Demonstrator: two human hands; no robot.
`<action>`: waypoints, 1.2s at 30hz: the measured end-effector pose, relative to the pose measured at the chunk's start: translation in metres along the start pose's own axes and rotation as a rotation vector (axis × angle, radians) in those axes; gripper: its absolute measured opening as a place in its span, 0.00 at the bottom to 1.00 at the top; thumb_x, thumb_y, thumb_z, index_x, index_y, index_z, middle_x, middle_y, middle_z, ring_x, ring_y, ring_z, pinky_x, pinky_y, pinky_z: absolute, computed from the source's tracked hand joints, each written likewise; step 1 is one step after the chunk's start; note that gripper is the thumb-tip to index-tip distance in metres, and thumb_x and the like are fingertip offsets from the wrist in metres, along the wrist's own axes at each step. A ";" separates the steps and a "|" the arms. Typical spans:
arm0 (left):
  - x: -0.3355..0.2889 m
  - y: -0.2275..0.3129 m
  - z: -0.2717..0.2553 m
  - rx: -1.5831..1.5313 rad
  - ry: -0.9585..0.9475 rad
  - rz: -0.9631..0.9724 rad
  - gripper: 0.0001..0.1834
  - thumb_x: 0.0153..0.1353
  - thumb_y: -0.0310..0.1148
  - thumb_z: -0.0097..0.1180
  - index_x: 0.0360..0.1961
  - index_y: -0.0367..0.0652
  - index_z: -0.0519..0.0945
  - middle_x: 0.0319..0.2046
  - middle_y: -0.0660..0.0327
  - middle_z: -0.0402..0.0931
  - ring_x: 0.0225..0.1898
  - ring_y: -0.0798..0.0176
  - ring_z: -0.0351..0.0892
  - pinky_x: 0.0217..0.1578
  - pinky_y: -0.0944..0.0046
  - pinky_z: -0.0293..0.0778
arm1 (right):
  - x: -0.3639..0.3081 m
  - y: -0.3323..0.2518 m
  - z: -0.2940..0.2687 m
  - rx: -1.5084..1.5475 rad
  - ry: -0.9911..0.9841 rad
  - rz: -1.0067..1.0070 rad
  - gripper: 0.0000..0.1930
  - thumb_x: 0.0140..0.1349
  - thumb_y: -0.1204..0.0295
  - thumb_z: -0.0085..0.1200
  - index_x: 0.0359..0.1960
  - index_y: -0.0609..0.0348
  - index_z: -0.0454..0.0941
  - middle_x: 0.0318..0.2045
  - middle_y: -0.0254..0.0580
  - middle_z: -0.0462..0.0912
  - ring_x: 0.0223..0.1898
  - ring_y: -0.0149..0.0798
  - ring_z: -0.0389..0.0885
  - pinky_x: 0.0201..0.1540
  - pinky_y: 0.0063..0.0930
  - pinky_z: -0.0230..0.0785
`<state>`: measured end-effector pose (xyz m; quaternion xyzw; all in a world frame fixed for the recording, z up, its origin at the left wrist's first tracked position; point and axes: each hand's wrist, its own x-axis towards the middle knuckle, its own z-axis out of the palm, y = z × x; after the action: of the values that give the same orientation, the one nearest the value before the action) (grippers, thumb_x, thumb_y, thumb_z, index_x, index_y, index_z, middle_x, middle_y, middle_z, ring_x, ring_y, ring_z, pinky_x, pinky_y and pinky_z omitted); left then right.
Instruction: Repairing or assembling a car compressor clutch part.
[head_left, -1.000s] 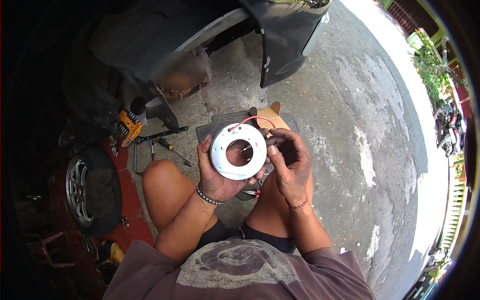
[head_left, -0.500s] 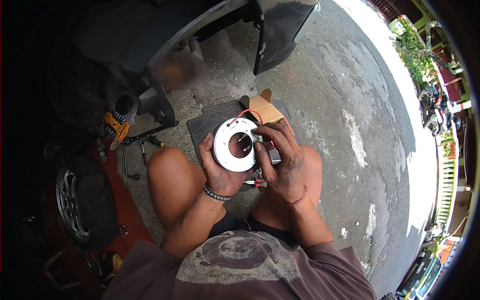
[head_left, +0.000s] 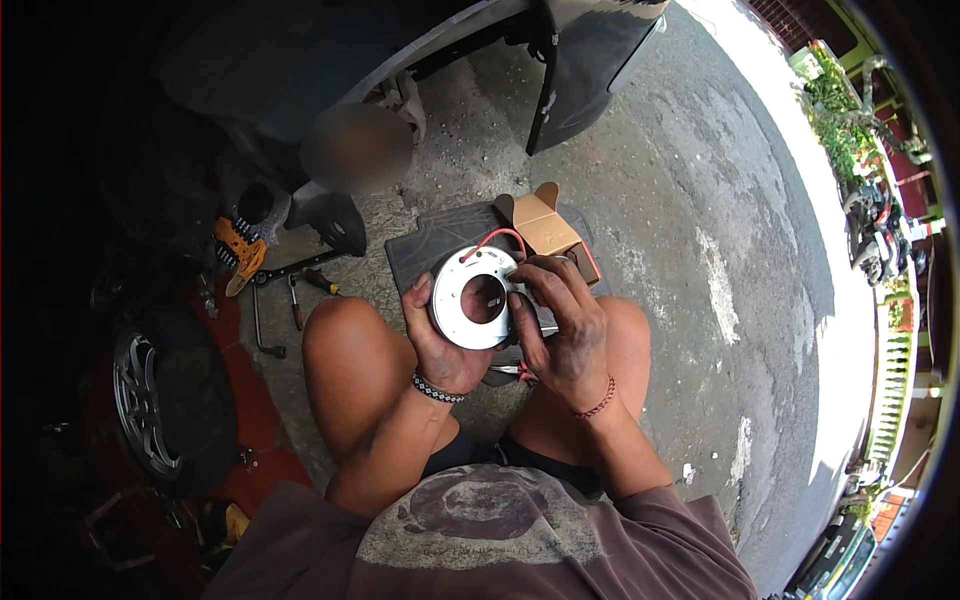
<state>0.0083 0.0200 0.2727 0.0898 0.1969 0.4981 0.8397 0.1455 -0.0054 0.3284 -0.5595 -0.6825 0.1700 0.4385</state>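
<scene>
My left hand (head_left: 446,345) cups a round, silver-white metal coil (head_left: 452,318) from its left side and from below, with the thumb along the rim. The coil is ring-shaped with a wide central hole, and its flat face is turned up toward me. A red wire (head_left: 499,233) loops out from its upper edge. My right hand (head_left: 568,330) is closed at the coil's right rim, thumb and fingertips pinched against it. Whether anything small sits between those fingertips is hidden. Both hands are above the gap between my bent knees.
An opened cardboard box (head_left: 545,228) lies on a dark rubber mat (head_left: 425,243) beyond my hands. Red-handled pliers (head_left: 518,371) rest below them. To the left are a screwdriver (head_left: 320,281), an L-shaped wrench (head_left: 262,325), an orange bit set (head_left: 238,253) and a wheel (head_left: 150,405). A vehicle's body panel (head_left: 585,75) overhangs ahead.
The coil has turned slightly in my hands, and the thin metallic bits seen through its hole show less. My right fingers remain at its right rim. The whole view has shifted a little.
</scene>
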 end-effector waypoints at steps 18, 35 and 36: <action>0.005 -0.007 0.001 -0.081 -0.121 0.153 0.42 0.62 0.64 0.36 0.61 0.36 0.70 0.56 0.48 0.74 0.58 0.51 0.74 0.60 0.50 0.69 | -0.002 0.003 0.003 0.010 0.106 -0.024 0.15 0.55 0.83 0.61 0.44 0.60 0.80 0.45 0.47 0.81 0.47 0.46 0.83 0.47 0.33 0.76; 0.004 -0.003 -0.004 -0.085 -0.225 0.196 0.45 0.60 0.63 0.40 0.62 0.31 0.68 0.59 0.45 0.72 0.60 0.51 0.72 0.63 0.52 0.66 | 0.000 0.000 0.005 -0.025 0.092 -0.071 0.18 0.54 0.84 0.60 0.47 0.62 0.78 0.46 0.48 0.81 0.48 0.48 0.82 0.49 0.35 0.74; 0.004 -0.004 -0.004 -0.078 -0.213 0.226 0.45 0.60 0.63 0.40 0.62 0.31 0.68 0.59 0.46 0.72 0.60 0.51 0.72 0.63 0.52 0.66 | -0.002 0.001 0.006 -0.018 0.093 -0.063 0.17 0.54 0.84 0.60 0.47 0.61 0.78 0.46 0.48 0.81 0.48 0.48 0.82 0.49 0.34 0.74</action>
<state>0.0119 0.0217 0.2667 0.1313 0.0757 0.5844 0.7972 0.1412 -0.0050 0.3237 -0.5488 -0.6801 0.1239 0.4700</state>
